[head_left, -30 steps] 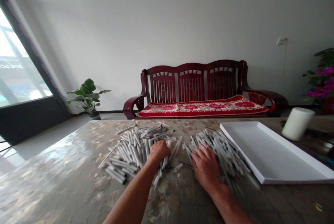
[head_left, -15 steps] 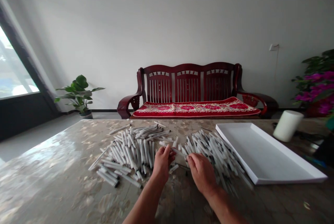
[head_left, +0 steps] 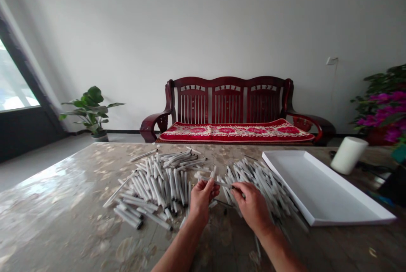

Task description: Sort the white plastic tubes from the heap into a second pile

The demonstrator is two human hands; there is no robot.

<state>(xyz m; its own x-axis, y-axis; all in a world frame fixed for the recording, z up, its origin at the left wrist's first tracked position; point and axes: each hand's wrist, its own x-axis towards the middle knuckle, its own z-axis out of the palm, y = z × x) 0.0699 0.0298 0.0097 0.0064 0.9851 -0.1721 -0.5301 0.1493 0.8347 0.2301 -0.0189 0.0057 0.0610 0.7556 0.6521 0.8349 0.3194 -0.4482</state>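
Observation:
Between my hands lies a slim pen (head_left: 224, 185) with a pale translucent barrel, roughly level above the table. My left hand (head_left: 201, 198) is closed round its left part, thumb on top. The fingertips of my right hand (head_left: 253, 205) pinch its right end, where something dark shows; whether that is a cap or a tip I cannot make out. To the left of my left hand spreads a pile of whitish pens (head_left: 155, 183) with black ends. A second pile of similar pens (head_left: 260, 179) lies beyond and beside my right hand, partly covered by it.
A shallow white tray (head_left: 330, 191) stands on the patterned table (head_left: 79, 221) at the right. Behind it are a white cylinder (head_left: 349, 155) and dark cables. A wooden bench (head_left: 228, 98) is beyond the table, with potted plants on either side.
Both hands have shifted slightly right, still holding the pen, which now shows more clearly between them. The camera view has moved a little. A loose pen shows below my right wrist.

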